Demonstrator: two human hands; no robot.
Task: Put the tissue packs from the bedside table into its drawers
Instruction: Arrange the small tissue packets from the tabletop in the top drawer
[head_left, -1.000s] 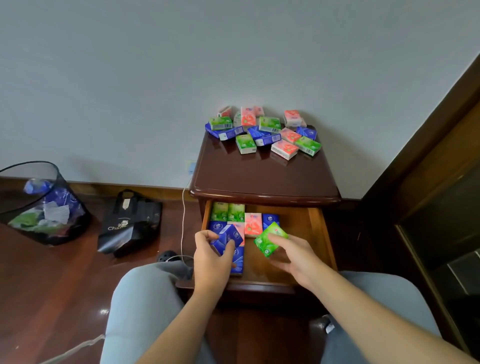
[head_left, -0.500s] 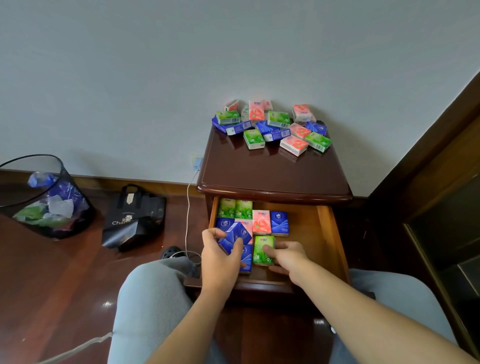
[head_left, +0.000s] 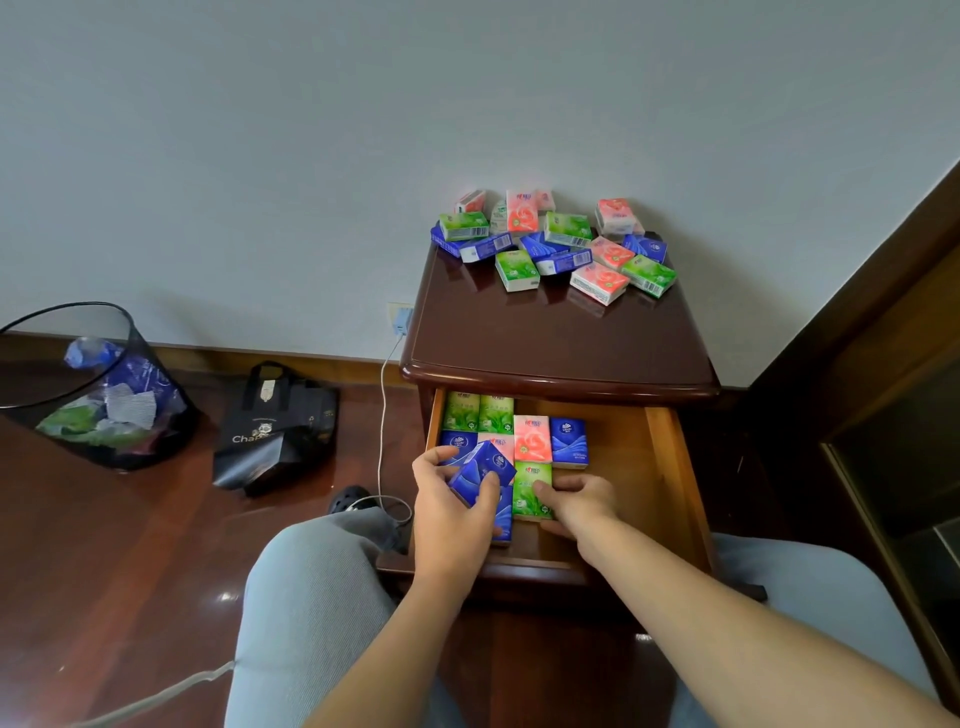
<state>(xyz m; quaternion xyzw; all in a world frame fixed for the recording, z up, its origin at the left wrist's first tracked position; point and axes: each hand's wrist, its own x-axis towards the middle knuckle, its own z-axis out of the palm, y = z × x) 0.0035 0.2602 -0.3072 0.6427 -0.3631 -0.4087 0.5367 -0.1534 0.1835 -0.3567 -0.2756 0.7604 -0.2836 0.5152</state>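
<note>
Left hand grips a tilted blue tissue pack over the open wooden drawer's near-left corner — right hand presses the flat green tissue pack just right.

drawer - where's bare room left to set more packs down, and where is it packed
Bare wood runs along the drawer's right side, between the blue pack and the right wall. The left half is crowded: packs lie edge to edge, with the left hand gripping a blue pack and the right hand on the green pack.
</note>
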